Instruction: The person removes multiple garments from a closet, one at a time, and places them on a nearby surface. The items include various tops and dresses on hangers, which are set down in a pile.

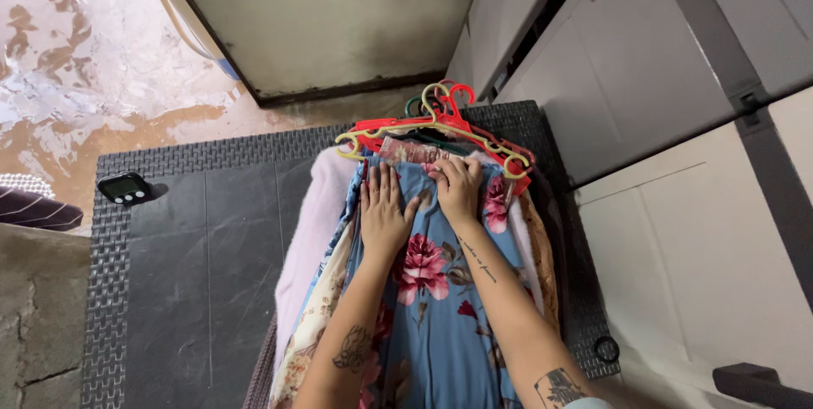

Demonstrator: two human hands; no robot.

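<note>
Dark wicker-edged table (169,290) carries our stacked garments. Our left hand (383,210) lies flat and our right hand (458,189) curls, ungripping, on the blue floral dress (440,307); pressure could slide the hangers (440,125) off.

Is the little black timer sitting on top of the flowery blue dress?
No, the black timer sits on the dark table far to the left of the blue dress, where both hands press.

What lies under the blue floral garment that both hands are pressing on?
Under the blue floral garment lie more clothes on hangers: a pale pink piece at one edge, a cream floral one below it. The left hand and right hand cover the neckline; the middle layers are hidden.
</note>
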